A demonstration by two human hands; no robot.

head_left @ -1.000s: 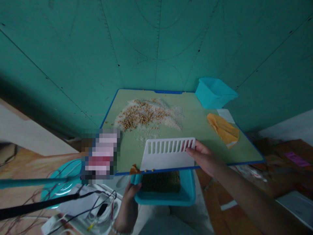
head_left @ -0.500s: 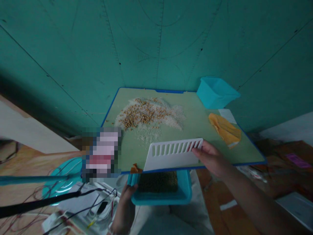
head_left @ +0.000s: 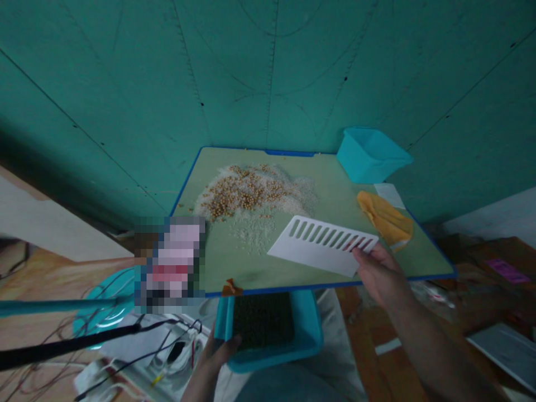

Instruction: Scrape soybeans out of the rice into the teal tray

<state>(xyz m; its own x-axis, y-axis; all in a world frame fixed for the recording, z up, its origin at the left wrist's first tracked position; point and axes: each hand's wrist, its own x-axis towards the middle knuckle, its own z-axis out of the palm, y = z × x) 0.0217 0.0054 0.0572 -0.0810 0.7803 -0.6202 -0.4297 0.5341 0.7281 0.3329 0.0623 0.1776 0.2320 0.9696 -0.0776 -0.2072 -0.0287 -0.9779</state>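
Right hand (head_left: 379, 273): grip closed on white slotted plate (head_left: 314, 255), right of centre; likely light, stiff, best taken by one end. Left hand (head_left: 218, 353): grip closed on left side of turquoise tub (head_left: 309, 332), lower centre; probably heavier, keep level.

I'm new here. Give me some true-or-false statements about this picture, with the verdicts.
1. The right hand holds a white slotted plate. True.
2. A yellow cloth lies on the right side of the tabletop. True.
3. The left hand rests on that cloth. False: the left hand holds a turquoise tub by the tabletop's near edge.
4. The pile of grains and beads is on the floor. False: the pile lies on the tabletop.
5. A second turquoise tub sits at the tabletop's far right. True.
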